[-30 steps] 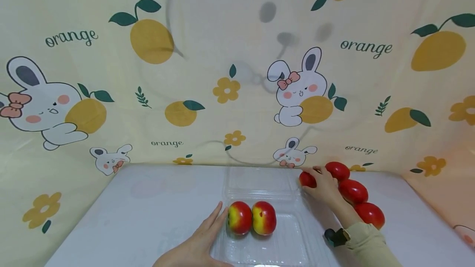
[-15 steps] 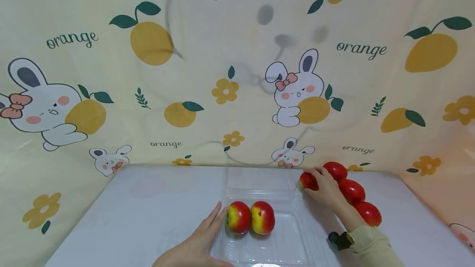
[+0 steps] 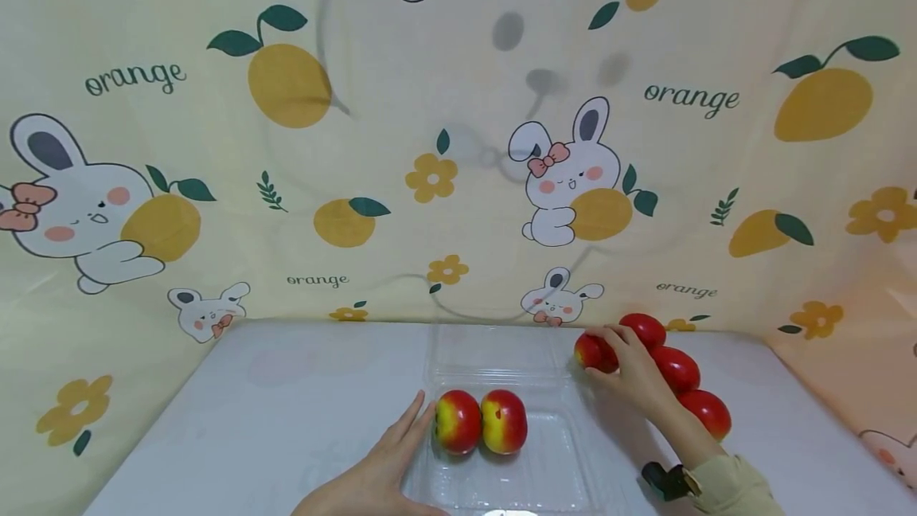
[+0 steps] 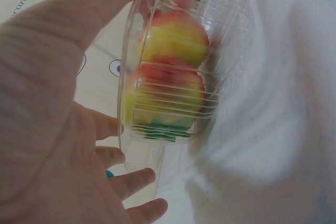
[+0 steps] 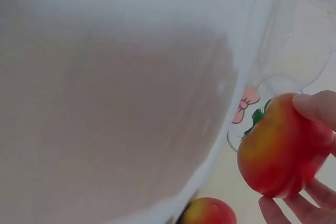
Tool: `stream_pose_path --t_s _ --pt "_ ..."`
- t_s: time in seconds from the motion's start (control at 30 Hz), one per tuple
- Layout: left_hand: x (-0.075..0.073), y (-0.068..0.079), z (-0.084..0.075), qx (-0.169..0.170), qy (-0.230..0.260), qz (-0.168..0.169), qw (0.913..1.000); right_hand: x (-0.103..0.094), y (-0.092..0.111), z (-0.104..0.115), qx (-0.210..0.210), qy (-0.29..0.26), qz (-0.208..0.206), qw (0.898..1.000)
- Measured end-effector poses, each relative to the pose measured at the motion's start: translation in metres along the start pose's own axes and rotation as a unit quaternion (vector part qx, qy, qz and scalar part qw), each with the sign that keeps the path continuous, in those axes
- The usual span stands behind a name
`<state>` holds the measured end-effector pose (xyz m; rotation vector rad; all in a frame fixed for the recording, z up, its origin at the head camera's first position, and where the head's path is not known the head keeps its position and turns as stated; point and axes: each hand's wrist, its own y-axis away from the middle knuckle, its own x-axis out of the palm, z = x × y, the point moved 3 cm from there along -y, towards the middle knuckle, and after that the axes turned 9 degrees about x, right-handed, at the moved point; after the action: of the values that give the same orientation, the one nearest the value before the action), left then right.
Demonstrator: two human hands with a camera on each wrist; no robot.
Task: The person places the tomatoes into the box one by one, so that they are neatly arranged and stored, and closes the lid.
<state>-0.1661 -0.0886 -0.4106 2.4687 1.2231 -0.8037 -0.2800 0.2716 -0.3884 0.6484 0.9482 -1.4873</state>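
Note:
A clear plastic clamshell box [image 3: 552,452] lies unfolded on the white table, two red-and-yellow tomatoes [image 3: 505,422] side by side in its near half. Along the box's left side rests my left hand [image 3: 376,464], fingers straight and spread; in the left wrist view their tips are right at the box rim [image 4: 122,108]. To the right of the lid half [image 3: 494,349], my right hand [image 3: 634,369] grips another tomato [image 3: 589,351] between thumb and fingers. The right wrist view shows this tomato [image 5: 275,145] has a green leafy calyx.
Several more red tomatoes [image 3: 677,369] stand in a slanting row to the right of my right forearm. A cloth printed with rabbits and oranges [image 3: 286,181] hangs behind the table [image 3: 286,404]. A dark wrist device [image 3: 666,482] sits at my right cuff.
The tomato in my right hand has turned slightly and shows more of its yellow patch. My left hand stays by the box. The view has shifted a little.

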Motion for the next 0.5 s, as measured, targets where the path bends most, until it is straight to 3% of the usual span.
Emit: stream_pose_path --t_s 0.23,0.5 --pt "0.000 0.001 -0.001 0.016 -0.003 -0.002 0.9999 -0.003 0.007 0.005 -0.020 0.002 -0.015 1.000" --pt "0.000 -0.001 -0.001 -0.011 -0.002 0.003 0.9999 -0.008 0.013 0.012 -0.040 0.007 -0.038 0.998"
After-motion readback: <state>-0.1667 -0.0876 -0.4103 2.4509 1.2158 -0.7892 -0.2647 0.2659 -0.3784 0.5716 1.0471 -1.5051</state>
